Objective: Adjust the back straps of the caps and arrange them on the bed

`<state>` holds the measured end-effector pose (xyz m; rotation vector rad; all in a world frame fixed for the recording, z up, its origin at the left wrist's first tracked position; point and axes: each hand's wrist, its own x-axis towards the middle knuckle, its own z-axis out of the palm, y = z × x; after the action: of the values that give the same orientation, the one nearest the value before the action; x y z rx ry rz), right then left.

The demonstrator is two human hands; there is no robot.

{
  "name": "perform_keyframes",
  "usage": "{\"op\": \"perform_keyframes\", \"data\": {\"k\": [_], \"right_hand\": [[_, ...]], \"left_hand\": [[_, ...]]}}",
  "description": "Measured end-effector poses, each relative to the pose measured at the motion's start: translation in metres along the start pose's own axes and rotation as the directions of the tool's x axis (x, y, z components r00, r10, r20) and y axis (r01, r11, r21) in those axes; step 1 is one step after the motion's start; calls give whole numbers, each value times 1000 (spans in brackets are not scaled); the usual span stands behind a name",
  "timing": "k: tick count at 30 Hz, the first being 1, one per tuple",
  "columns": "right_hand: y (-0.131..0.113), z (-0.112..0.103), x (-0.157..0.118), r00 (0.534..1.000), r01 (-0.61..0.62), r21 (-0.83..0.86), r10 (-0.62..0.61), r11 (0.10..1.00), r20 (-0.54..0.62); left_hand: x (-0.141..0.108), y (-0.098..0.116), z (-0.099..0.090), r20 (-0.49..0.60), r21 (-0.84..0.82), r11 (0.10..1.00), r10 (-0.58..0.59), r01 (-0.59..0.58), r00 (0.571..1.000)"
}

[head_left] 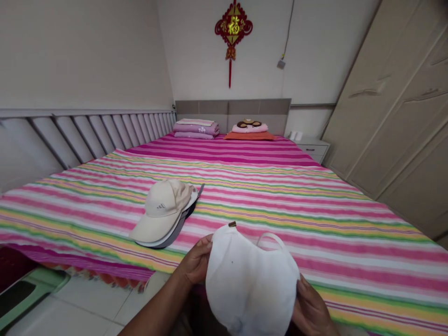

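Observation:
A white cap (252, 284) is held up in front of me at the near edge of the bed, its strap loop at the upper right and a small metal buckle at its top left. My left hand (199, 259) grips its left edge, thumb on top. On the opposite edge my right hand (310, 303) is closed, its lower part cut off by the frame. To the left, a stack of caps (164, 212) lies on the bed, a cream one with a small dark logo on top and white and grey brims showing beneath.
The bed bears a striped sheet (266, 186). Folded bedding (196, 128) and a pillow pile (250, 128) sit by the headboard (210, 108). A slatted rail (105, 133) runs along the left; a nightstand (315, 148) and wardrobe (392, 121) stand right. A green stool (45, 280) is at lower left.

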<state>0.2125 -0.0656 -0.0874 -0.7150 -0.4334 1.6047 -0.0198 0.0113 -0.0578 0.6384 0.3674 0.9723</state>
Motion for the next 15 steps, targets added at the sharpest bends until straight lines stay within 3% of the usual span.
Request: {"op": "perform_keyframes", "data": {"k": [5,10,15], "right_hand": [[11,-13,0,1000,-9,18,9,1000,-14],[7,-6,-10,993,-80,-90,88,993,79],[0,3,-13,985,-59,-149,81,987,151]], "left_hand": [[-4,2,5,2,12,1000,-13,13,1000],[-5,7,5,5,66,997,-39,38,999],[-8,18,6,1,130,989,-66,66,998]]}}
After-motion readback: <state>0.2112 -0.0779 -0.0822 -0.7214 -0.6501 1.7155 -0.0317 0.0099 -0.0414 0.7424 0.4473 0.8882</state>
